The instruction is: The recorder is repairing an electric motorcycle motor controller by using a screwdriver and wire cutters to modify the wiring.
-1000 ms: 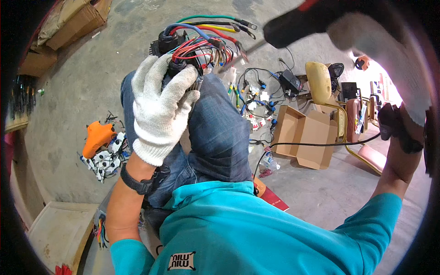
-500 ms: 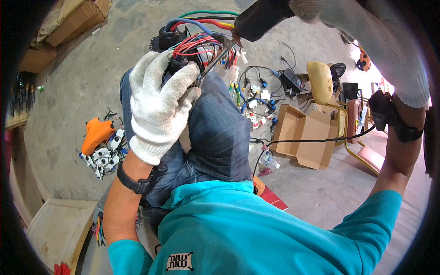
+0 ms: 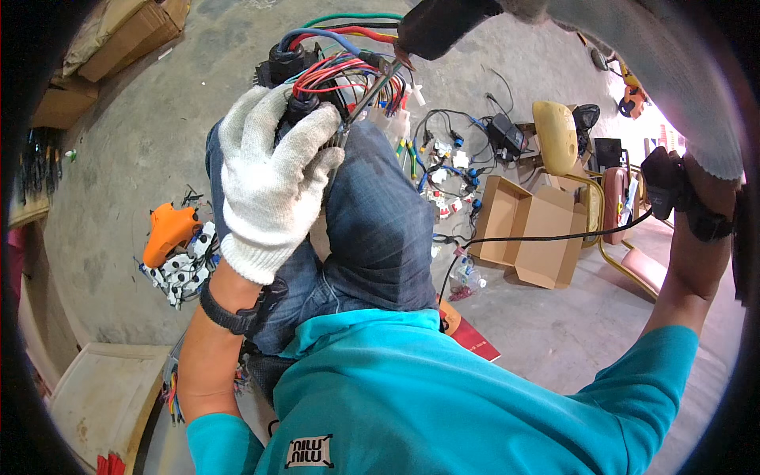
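Note:
My gloved left hand (image 3: 267, 182) grips a black finned electronic unit (image 3: 283, 63) above my knees, with a bundle of thick and thin coloured wires (image 3: 332, 75) coming out of black boots on it. At the top right, my gloved right hand (image 3: 602, 36) holds a dark-handled screwdriver (image 3: 443, 28), fingers partly cut off by the image edge. Its metal shaft slants down-left past the wire lugs to the unit beside my left index finger; exactly what the tip touches is unclear.
An open cardboard box (image 3: 538, 237), cables with connectors (image 3: 451, 174), a black power adapter (image 3: 507, 134) and chairs (image 3: 554, 138) are at the right. An orange plastic piece (image 3: 170, 229) lies among white parts at the left, below stacked cartons (image 3: 127, 39).
My right hand and the screwdriver have moved left and up, bringing the shaft down against the unit's wire end. My left hand has shifted slightly left with the unit.

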